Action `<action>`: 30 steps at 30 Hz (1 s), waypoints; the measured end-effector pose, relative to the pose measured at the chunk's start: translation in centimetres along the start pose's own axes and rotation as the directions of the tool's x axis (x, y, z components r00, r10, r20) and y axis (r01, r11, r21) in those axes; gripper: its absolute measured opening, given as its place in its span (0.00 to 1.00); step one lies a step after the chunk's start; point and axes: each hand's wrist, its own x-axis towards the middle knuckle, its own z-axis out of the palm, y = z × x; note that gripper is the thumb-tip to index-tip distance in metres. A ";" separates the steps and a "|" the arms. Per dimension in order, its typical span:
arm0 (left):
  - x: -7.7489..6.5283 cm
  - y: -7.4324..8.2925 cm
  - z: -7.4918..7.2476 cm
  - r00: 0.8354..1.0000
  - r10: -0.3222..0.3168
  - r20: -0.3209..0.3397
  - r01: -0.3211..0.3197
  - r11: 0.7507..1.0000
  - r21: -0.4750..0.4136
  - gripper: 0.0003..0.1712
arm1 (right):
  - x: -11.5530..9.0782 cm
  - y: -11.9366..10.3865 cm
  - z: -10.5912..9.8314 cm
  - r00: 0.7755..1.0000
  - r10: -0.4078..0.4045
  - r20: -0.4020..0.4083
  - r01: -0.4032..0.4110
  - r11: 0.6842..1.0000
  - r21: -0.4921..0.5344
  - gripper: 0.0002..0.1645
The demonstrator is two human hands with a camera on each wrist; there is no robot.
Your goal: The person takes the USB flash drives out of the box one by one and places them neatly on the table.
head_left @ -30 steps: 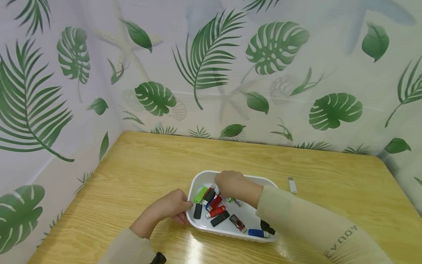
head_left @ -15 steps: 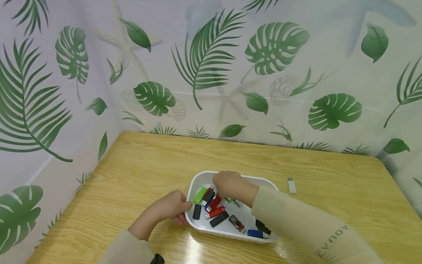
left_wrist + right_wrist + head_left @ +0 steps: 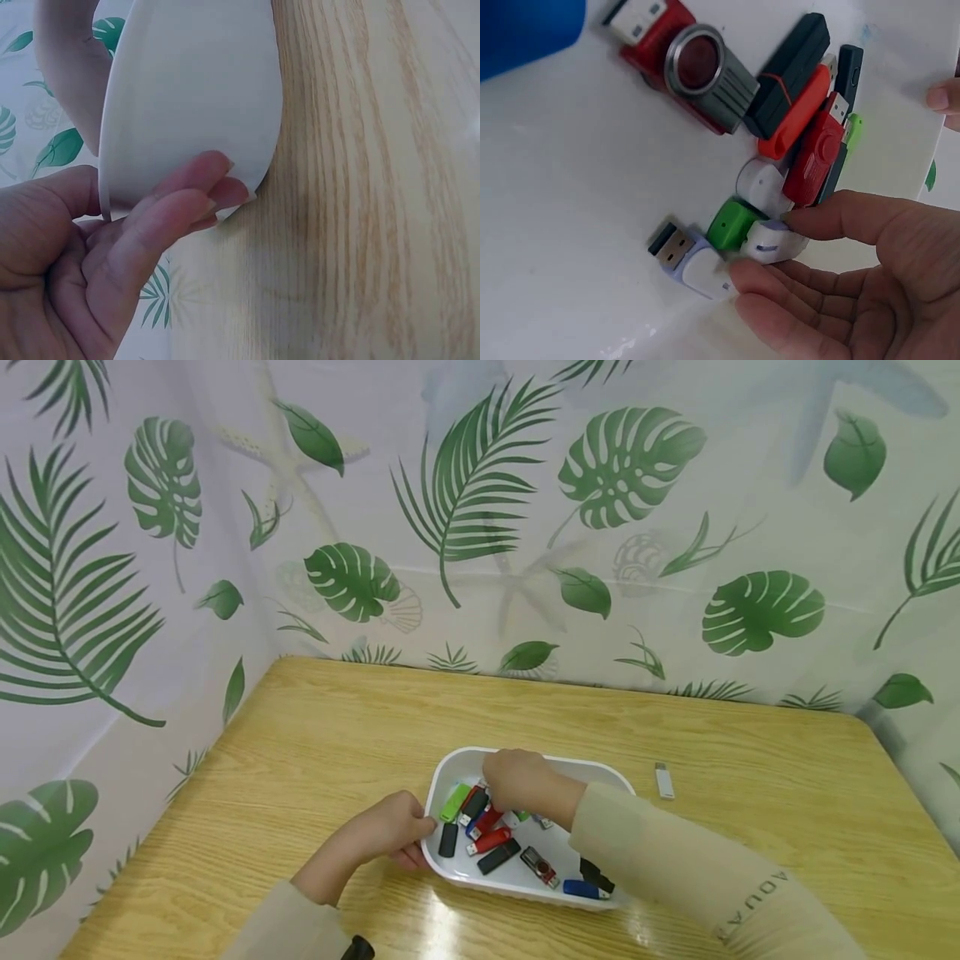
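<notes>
A white plastic tub (image 3: 525, 883) stands on the wooden table with several USB flash drives inside. My left hand (image 3: 392, 827) grips its left rim, thumb inside; in the left wrist view the fingers (image 3: 161, 217) lie along the outer wall. My right hand (image 3: 517, 778) reaches down into the tub and hides part of the pile in the head view. In the right wrist view, thumb and fingers pinch a white USB flash drive (image 3: 769, 241). Beside it lie a green drive (image 3: 731, 223), a white and lilac drive (image 3: 703, 270) and a red drive (image 3: 810, 161).
A white USB flash drive (image 3: 664, 782) lies alone on the table (image 3: 360, 710) right of the tub. Inside the tub, a blue drive (image 3: 583, 889) sits at the front right and a bright green one (image 3: 454, 803) at the left. A leaf-print cloth (image 3: 450, 627) hangs behind.
My right hand has shifted slightly left inside the tub, now covering a little more of the red drive beside it. The left hand keeps its hold on the rim.
</notes>
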 end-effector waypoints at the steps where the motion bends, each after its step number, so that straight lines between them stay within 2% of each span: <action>1: 0.0 0.0 0.0 1.000 0.003 0.000 -0.003 1.000 0.003 0.14 | -0.1 0.1 -0.1 1.000 0.009 0.002 -0.009 1.000 0.010 0.06; 11: 0.1 -0.2 0.1 1.000 0.008 0.013 -0.008 1.000 -0.004 0.15 | -0.8 1.1 -0.6 1.000 0.020 0.002 -0.020 0.999 0.036 0.10; 30: 0.0 -0.1 0.1 1.000 0.013 -0.001 -0.013 1.000 -0.011 0.14 | -3.3 2.4 -3.0 0.998 0.060 0.020 -0.061 0.996 0.059 0.10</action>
